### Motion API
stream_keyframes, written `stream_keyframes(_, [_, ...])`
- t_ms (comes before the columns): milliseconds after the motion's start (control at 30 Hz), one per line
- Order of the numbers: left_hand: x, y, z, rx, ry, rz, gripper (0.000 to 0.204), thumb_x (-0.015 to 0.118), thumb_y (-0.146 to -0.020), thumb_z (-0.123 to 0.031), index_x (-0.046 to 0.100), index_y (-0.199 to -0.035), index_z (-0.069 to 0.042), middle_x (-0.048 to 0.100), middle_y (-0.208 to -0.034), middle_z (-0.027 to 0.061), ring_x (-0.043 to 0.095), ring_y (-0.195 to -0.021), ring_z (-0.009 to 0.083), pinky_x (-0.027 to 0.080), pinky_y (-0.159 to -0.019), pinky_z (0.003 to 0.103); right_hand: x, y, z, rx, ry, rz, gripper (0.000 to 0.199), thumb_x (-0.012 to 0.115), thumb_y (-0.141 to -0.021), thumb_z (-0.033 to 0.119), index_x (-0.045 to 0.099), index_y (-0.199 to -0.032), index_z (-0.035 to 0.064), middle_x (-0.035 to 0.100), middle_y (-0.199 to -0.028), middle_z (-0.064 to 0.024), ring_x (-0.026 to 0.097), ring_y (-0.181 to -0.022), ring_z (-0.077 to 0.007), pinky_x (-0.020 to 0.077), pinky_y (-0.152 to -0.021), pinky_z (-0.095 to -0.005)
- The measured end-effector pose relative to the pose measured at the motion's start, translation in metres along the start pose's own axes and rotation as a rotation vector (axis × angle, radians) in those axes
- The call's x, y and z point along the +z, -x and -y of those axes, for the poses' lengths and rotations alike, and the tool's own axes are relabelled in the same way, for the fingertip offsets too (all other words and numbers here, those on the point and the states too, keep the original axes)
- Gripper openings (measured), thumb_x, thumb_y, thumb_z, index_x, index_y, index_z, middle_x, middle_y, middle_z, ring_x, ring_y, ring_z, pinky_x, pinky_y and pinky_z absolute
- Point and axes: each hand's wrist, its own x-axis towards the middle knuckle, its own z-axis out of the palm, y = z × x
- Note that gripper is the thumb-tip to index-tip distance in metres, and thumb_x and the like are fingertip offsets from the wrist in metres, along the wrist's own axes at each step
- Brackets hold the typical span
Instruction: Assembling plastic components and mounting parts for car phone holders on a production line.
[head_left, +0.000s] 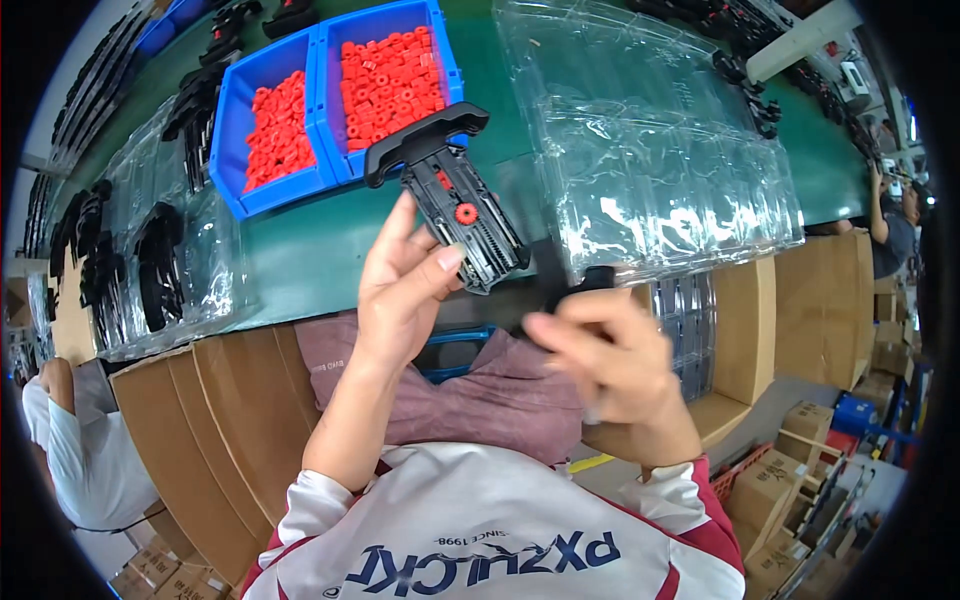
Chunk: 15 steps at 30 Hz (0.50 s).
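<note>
My left hand [400,295] is closed round the lower end of a black plastic assembly [485,245], thumb on its near side. This assembly has a wide curved crosspiece at its far end, ribbed tracks along its body, and a small red gear [466,213] set in its middle. To the right, my right hand [630,360] is smeared by motion. Its fingers are bent round a black part [590,285], blurred and partly hidden, whose kind I cannot make out. A gap separates the two hands.
Two blue bins [228,130] of small red plastic pieces stand beyond my left hand on the green table [310,250]. Clear plastic trays [660,180] lie right; another with black parts lies left. Cardboard boxes [235,410] line the near edge. Other people sit at both sides.
</note>
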Motion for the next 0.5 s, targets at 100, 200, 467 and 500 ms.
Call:
stream_keyframes(100, [0.001,0.007,0.003,0.006,-0.024,0.003,0.064,0.051,-0.084,-0.001,0.028,-0.144,-0.003,0.046,-0.134,0.0334,0.05,-0.123,0.0452,0.052,-0.092,0.047,0.027,-0.009,0.002,-0.064,-0.033,0.095,0.034,0.069,-0.07,-0.004,0.071,-0.103,0.0006,0.059,-0.09,-0.0079,0.048,-0.058,-0.0127,0.0375,-0.046,-0.0216])
stream_keyframes(200, [0.004,0.012,0.008,-0.005,0.013,0.014,0.062,0.051,-0.085,0.003,0.03,-0.143,-0.004,0.051,-0.13,0.0294,0.056,-0.115,0.0368,0.052,-0.09,0.041,0.032,-0.01,0.003,-0.079,-0.053,0.074,0.033,0.068,-0.07,-0.004,0.07,-0.103,-0.0011,0.059,-0.091,-0.0082,0.049,-0.058,-0.0135,0.0388,-0.046,-0.0225])
stream_keyframes(467, [0.029,0.021,0.022,-0.026,-0.216,-0.112,0.049,0.052,-0.087,0.0,0.037,-0.133,-0.002,0.062,-0.113,0.0285,0.066,-0.099,0.0361,0.053,-0.085,0.038,0.014,0.006,0.008,-0.115,-0.004,0.109,0.029,0.061,-0.077,0.005,0.062,-0.105,-0.0025,0.055,-0.098,-0.0095,0.052,-0.06,-0.0155,0.0401,-0.044,-0.0238])
stream_keyframes(500, [0.035,0.023,0.025,-0.036,-0.252,-0.12,0.045,0.051,-0.089,-0.004,0.038,-0.132,-0.002,0.063,-0.11,0.028,0.066,-0.098,0.0349,0.053,-0.084,0.038,0.008,0.01,0.011,-0.108,0.007,0.107,0.03,0.061,-0.077,0.006,0.06,-0.106,-0.0022,0.054,-0.099,-0.0095,0.052,-0.06,-0.0155,0.0398,-0.044,-0.0232])
